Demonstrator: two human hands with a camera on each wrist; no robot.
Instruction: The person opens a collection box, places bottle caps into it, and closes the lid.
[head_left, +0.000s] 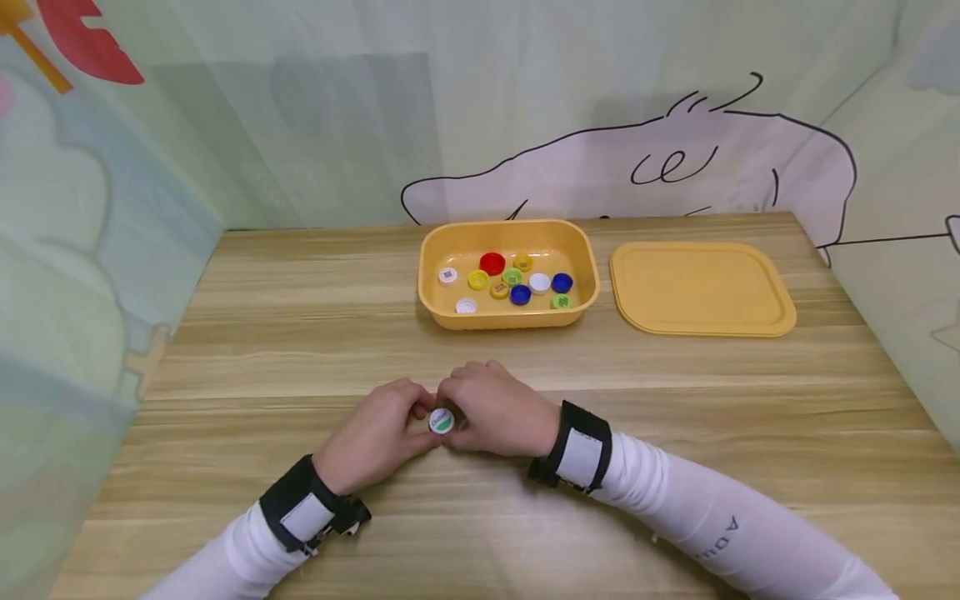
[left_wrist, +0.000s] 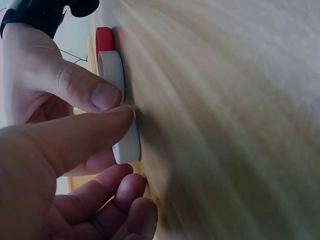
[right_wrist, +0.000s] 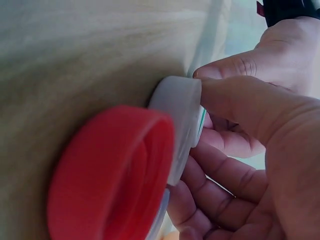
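Note:
My left hand [head_left: 380, 433] and right hand [head_left: 501, 410] meet low over the table. Between their thumbs and fingers they pinch a white bottle cap [head_left: 441, 421] with green print on top. The left wrist view has this white cap [left_wrist: 128, 146] low at the tabletop, the two thumbs touching near it. Beside it, by my right thumb, stands another white cap [left_wrist: 112, 72], with a red cap [left_wrist: 104, 40] beyond. Closer in the right wrist view, the red cap [right_wrist: 107, 175] partly covers a white cap [right_wrist: 175, 107]. My right hand hides these from the head view.
A yellow tray [head_left: 510, 321] holding several coloured bottle caps stands farther back on the wooden table [head_left: 315, 333]. Its flat yellow lid [head_left: 701, 289] lies to the right. A printed cloth [head_left: 300, 125] hangs behind the table's back edge.

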